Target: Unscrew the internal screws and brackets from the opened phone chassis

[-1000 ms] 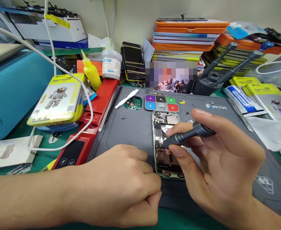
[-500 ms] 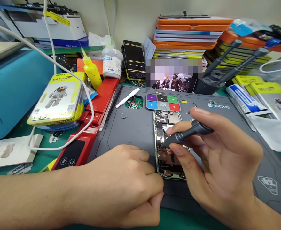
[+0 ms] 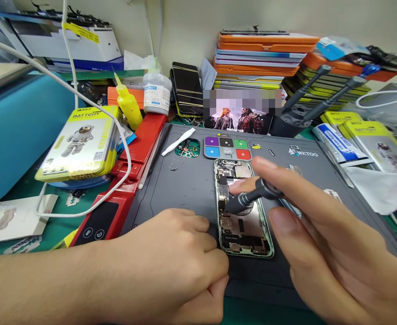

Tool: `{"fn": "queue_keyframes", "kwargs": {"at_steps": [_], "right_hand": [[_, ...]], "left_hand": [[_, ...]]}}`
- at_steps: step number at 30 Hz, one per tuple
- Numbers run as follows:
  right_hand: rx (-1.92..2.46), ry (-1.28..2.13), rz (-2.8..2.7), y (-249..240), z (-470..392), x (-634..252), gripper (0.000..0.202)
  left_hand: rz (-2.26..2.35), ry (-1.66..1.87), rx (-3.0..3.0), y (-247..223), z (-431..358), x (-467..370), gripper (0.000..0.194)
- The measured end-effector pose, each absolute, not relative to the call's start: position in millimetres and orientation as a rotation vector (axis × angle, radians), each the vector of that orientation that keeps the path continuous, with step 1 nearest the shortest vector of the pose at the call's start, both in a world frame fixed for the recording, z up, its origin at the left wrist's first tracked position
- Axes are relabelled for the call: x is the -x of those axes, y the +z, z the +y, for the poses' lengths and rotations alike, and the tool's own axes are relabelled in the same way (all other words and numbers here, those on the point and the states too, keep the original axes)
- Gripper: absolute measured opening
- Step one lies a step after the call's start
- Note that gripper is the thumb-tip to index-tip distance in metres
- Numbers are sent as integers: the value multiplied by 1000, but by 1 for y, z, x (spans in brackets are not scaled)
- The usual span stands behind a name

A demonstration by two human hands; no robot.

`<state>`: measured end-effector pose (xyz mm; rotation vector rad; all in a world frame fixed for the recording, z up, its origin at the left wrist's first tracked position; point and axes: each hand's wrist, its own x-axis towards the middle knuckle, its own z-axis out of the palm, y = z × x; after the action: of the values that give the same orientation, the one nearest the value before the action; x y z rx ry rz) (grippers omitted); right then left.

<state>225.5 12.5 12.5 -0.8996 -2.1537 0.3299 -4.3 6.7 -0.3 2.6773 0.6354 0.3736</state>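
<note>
At the mat's centre, a screwdriver over an opened phone

On the dark grey mat [image 3: 184,185], the opened phone [image 3: 247,230] lies flat, its inner parts bare. The screwdriver [image 3: 252,197] slants across it, lower end over the phone's left side; whether its tip touches cannot be told. At four o'clock from the phone, the right hand [image 3: 330,239] has the screwdriver in a loose hold, fingers about the handle, thumb standing off it. At eight o'clock, just beside the phone's edge, the left hand [image 3: 191,266] is curled into a fist; whether anything sits inside is hidden. At eleven o'clock, just beyond the phone, lies the coloured tray [image 3: 228,147]; at ten o'clock, the white pry tool [image 3: 178,141]; at nine, the red device [image 3: 117,198].
</note>
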Motion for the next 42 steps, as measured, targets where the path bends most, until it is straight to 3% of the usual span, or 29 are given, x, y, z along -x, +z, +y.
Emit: {"fn": "queue_keyframes", "kwargs": {"at_steps": [15, 23, 30, 35, 38, 42], "right_hand": [[976, 182, -2145, 8, 9, -226, 83], [843, 312, -2168, 11, 12, -224, 84], [721, 363, -2161, 9, 15, -223, 81], [725, 320, -2160, 4, 17, -222, 75], [793, 329, -2094, 2, 22, -223, 69], [805, 351, -2082, 2, 26, -224, 60]], "left_hand": [[601, 380, -2738, -1, 7, 3, 25], [578, 441, -2796, -5, 5, 3, 26], [791, 855, -2910, 20, 8, 6, 33], [1473, 481, -3108, 40, 22, 31, 24], [1548, 252, -3086, 38, 25, 48, 26], [1669, 214, -3074, 28, 29, 53, 30]]}}
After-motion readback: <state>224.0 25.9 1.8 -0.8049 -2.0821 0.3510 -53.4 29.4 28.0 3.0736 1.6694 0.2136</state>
